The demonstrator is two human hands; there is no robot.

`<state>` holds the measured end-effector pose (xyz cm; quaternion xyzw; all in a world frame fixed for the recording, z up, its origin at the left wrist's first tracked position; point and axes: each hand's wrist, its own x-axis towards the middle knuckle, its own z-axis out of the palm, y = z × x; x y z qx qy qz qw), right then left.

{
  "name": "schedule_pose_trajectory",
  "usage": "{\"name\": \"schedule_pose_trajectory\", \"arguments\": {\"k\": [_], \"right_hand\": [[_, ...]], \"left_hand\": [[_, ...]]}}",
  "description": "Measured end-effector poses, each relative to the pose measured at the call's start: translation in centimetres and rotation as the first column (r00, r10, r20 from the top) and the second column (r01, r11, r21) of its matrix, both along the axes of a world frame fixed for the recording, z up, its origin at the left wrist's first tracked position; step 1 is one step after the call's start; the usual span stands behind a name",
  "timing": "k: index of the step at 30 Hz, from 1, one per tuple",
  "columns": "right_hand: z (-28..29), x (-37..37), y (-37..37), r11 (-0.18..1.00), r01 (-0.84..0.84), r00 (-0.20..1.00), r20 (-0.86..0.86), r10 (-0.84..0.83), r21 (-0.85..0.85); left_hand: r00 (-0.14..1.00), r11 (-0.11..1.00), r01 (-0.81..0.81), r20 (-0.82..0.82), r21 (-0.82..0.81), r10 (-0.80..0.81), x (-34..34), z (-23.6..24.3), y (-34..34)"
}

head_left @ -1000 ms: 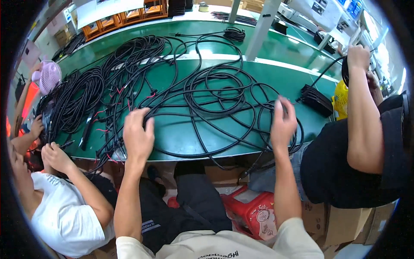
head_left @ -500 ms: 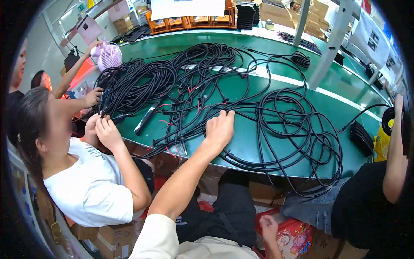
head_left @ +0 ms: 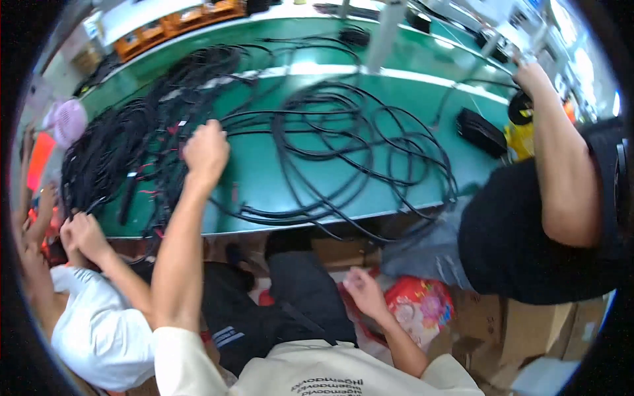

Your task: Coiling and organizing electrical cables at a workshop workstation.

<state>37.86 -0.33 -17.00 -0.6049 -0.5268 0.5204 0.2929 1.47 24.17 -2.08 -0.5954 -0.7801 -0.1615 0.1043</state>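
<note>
My left hand [head_left: 206,153] reaches across the bench edge, fingers curled closed, at the black cables beside a cluster of cable ends with short red wires. Whatever sits inside its fingers is hidden. Just right of it, loose loops of black cable [head_left: 294,153] spread over the green bench top [head_left: 254,175], some hanging over the front edge. Down by my lap, my right hand [head_left: 364,292] has its fingers loosely bent and apart, and nothing shows in it. A thick heap of black cable [head_left: 109,148] lies left of my left hand.
At the left, a co-worker's hands [head_left: 86,236] work near the cable heap, beside a pink fan [head_left: 69,123]. Another person's arm [head_left: 561,165] reaches over the bench at right, near a black stack [head_left: 481,133]. A grey post [head_left: 385,39] rises from the bench.
The whole view has swung right, so the bench and cables sit further left. My left hand stays at the cables, still closed. My right hand has come up slightly near my lap.
</note>
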Motion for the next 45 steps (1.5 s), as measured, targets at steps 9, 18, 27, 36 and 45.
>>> {"name": "schedule_pose_trajectory", "arguments": {"k": [9,18,27,36,45], "right_hand": [[8.0,2.1,8.0,0.956,0.252,0.714,-0.638,-0.289,-0.152],[13.2,-2.5,9.7,0.982,0.179,0.535,-0.832,-0.147,-0.058],[12.7,-4.1,10.9,0.980,0.155,0.509,-0.840,-0.189,-0.127],[9.4,-4.3,6.9,0.976,-0.147,0.958,-0.222,0.181,0.161],[17.3,2.7,6.4,0.764,-0.616,0.755,-0.424,0.501,-0.194]], "left_hand": [[0.635,0.687,0.598,0.279,0.412,-0.720,14.2,0.7,-10.6],[0.357,0.658,0.700,0.662,0.277,-0.659,12.0,3.3,-13.2],[0.193,0.763,0.641,0.944,0.086,-0.268,11.6,4.7,-13.5],[0.443,0.722,0.109,0.617,0.683,-0.651,10.5,12.4,-6.1],[0.277,0.378,0.087,0.342,0.922,-0.898,6.5,28.1,-6.2]]}}
